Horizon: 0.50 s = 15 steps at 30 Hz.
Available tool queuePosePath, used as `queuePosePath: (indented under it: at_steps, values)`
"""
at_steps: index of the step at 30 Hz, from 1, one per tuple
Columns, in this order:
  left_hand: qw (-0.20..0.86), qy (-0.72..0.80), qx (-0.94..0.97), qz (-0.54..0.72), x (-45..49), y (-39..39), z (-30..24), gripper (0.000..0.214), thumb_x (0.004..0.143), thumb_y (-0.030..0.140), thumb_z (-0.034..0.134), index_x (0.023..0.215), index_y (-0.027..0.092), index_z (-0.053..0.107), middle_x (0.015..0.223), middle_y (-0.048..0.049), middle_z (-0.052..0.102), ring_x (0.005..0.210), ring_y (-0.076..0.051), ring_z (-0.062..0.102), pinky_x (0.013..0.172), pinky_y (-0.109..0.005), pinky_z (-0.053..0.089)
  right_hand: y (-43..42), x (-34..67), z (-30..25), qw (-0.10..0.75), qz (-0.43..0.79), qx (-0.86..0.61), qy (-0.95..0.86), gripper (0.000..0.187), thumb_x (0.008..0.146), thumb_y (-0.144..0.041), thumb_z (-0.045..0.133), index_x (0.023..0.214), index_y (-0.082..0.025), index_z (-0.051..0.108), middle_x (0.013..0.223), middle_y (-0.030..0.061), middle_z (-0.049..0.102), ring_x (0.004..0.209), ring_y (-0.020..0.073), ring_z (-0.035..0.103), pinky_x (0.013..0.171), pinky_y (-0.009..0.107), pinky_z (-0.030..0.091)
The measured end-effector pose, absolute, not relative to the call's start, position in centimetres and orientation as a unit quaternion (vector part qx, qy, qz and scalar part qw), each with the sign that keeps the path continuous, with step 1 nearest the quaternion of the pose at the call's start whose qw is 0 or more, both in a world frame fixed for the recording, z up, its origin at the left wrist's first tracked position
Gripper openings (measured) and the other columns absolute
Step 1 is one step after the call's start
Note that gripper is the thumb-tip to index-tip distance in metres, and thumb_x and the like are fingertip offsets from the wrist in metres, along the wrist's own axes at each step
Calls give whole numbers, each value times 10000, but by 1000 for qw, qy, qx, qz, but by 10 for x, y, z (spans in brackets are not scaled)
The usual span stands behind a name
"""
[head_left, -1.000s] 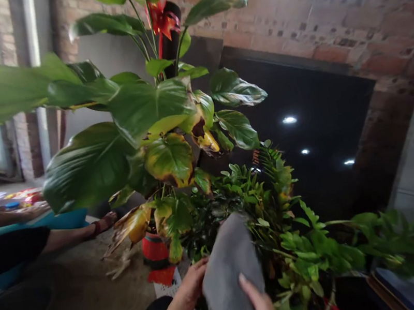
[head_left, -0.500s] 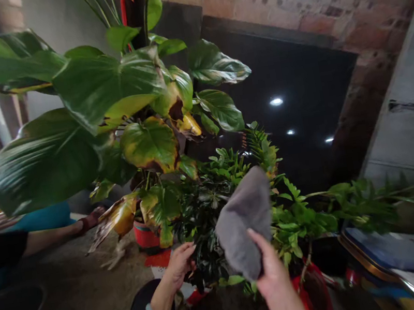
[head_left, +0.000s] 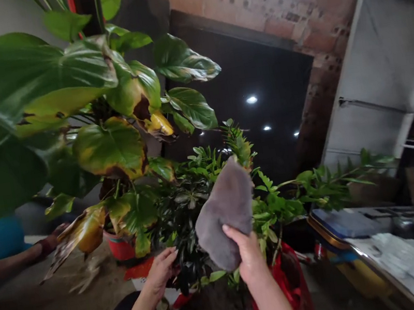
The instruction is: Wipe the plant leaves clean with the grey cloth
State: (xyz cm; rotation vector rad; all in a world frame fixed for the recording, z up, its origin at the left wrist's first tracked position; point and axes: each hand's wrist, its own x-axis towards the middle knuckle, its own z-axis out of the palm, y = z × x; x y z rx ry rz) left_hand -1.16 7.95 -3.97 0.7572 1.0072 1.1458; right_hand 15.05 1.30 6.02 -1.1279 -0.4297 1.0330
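Observation:
My right hand point(head_left: 251, 258) grips a soft grey cloth point(head_left: 226, 212), thumb on top, held up in front of the plants. The cloth's upper end folds to a point. My left hand point(head_left: 162, 273), with a pale bangle on the wrist, is at the left edge of a dark-leaved bushy plant point(head_left: 183, 200). Its fingers are drawn together at those leaves; what is between them is hidden. Left of it stands a large-leaved plant point(head_left: 109, 147) with yellowed, browned leaves in a red pot point(head_left: 120, 246). A lighter green plant point(head_left: 273, 204) grows right of the cloth.
A red plastic bag point(head_left: 294, 282) is around the base at right. Beyond it, a table point(head_left: 379, 274) holds plastic bags and other items. Another person's arm point(head_left: 8, 266) reaches in from the left near a blue object point(head_left: 0, 237). A dark glossy panel point(head_left: 257, 73) leans on the brick wall.
The view has turned right, so the plants sit further left and more of the table shows. The grey cloth is still in my right hand, its folds changed, and my left hand stays by the dark leaves.

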Motion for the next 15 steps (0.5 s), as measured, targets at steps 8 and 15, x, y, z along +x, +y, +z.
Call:
queuePosePath:
  at_steps: [8,15]
  values:
    - [427,597,367,571,-15,79,-47,374,480,448,622,751,190,607,648,3,593,588,-171,545,574,-295,443,-42,152,-53,575,611,-516,-173,432,612,-419,754,948,-164,660,859,86,699,889,295,646,733,427,525]
    - [217,424,623,620,60,53,27,272,695,417,566,850,213,659,946,-65,642,844,-206,604,741,-329,503,-68,222,-39,667,539,-482,-183,411,824,-364,589,1193,-198,513,1193,89,546,1008,244,570,772,433,514]
